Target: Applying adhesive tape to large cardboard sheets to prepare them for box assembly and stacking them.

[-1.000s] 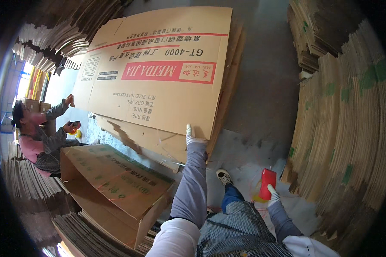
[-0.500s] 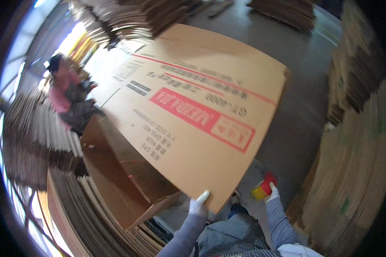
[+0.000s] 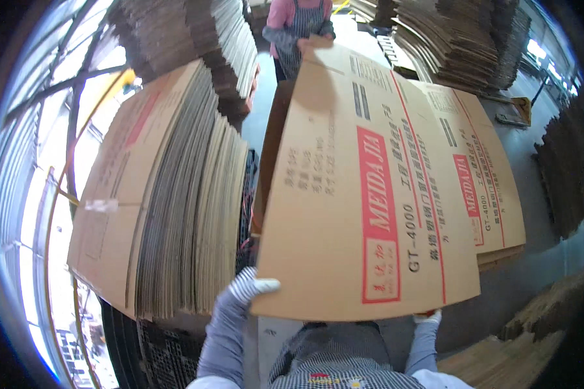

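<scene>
At lower left of centre, the left hand (image 3: 248,285) pinches the printed cardboard sheet (image 3: 318,246), thumb uppermost; the sheet spans mid-frame to a co-worker's hands (image 3: 305,43), upper centre, presumably for support at both ends; lower right, the right hand (image 3: 433,318), fingers too hidden to tell.

Daylight is glaring through the left-hand window wall (image 3: 58,272), a soft shadow is dimming the flattened carton (image 3: 344,201) near its far edge, and fisheye distortion is curving straight lines toward the blackened rim.
</scene>
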Available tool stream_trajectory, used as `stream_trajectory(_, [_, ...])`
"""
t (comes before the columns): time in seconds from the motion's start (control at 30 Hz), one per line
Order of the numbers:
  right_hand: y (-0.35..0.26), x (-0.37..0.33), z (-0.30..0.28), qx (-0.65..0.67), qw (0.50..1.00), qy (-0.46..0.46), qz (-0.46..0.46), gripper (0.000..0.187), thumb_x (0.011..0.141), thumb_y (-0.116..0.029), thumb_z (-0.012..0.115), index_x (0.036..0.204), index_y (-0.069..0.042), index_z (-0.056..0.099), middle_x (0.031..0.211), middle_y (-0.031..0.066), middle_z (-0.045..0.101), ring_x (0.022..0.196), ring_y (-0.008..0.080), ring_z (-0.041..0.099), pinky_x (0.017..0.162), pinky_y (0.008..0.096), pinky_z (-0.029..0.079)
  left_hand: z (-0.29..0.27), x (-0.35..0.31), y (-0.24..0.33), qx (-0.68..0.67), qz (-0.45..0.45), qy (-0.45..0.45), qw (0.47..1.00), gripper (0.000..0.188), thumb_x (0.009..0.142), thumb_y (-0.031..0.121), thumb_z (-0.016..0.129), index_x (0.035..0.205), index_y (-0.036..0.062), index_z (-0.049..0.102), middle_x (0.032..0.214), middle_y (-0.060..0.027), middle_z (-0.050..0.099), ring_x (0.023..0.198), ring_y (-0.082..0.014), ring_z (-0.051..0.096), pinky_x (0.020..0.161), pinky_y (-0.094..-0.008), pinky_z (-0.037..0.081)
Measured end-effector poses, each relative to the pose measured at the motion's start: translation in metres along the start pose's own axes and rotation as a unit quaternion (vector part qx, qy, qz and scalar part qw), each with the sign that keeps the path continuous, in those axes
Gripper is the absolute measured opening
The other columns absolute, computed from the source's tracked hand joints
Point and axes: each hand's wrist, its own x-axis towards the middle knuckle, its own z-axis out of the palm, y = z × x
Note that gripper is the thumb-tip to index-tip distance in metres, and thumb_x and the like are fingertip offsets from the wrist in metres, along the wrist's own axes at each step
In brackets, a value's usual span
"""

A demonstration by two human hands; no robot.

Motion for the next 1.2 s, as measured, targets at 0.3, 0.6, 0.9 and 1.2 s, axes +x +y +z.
stream_trajectory(0.3, [-0.066, 0.05, -0.05, -0.029, 0.99, -0.045, 0.127, 0.039, 0.091, -0.027, 0.049, 0.123, -0.004, 0.046, 0.124, 0.0105, 0.051, 0.112, 0.0261, 0.05, 0.101, 0.0426, 0.037, 0.004, 0.086, -0.112, 0.051, 0.0, 0.16, 0.986, 0.056, 0.067, 0.022, 0.075, 0.114, -0.0011, 0.055, 0.102, -0.0148, 0.063, 0.088, -0.0257, 0.063, 0.078, -0.036, 0.051])
stream_trajectory(0.6, [-0.157, 0.054, -0.177, -0.123, 0.958, 0.141, 0.217, 0.043, 0.083, -0.02, 0.058, 0.121, -0.003, 0.046, 0.117, 0.013, 0.055, 0.107, 0.0289, 0.053, 0.097, 0.046, 0.039, 0.221, 0.276, -0.362, 0.221, -0.193, 0.176, 0.94, 0.058, 0.085, 0.05, 0.053, 0.094, -0.0064, 0.06, 0.076, -0.0162, 0.065, 0.062, -0.0269, 0.063, 0.059, -0.0368, 0.053])
stream_trajectory(0.9, [-0.221, 0.059, -0.186, -0.192, 0.954, 0.171, 0.156, 0.054, 0.077, -0.028, 0.063, 0.124, -0.007, 0.044, 0.118, 0.0132, 0.053, 0.108, 0.0303, 0.051, 0.096, 0.0473, 0.04, 0.332, 0.329, -0.377, -0.176, -0.227, 0.084, 0.954, 0.057, 0.088, 0.053, 0.043, 0.103, -0.0004, 0.056, 0.084, -0.0199, 0.066, 0.062, -0.0233, 0.065, 0.043, -0.0262, 0.049])
stream_trajectory(1.2, [-0.215, 0.064, -0.146, -0.246, 0.936, 0.103, 0.228, 0.058, 0.076, -0.029, 0.067, 0.124, -0.004, 0.045, 0.115, 0.0128, 0.055, 0.103, 0.0278, 0.055, 0.094, 0.0436, 0.043, 0.363, 0.378, -0.332, -0.578, -0.079, 0.002, 0.812, 0.049, 0.094, 0.035, 0.04, 0.12, -0.0066, 0.043, 0.115, -0.0224, 0.054, 0.109, -0.0324, 0.053, 0.094, -0.0428, 0.044])
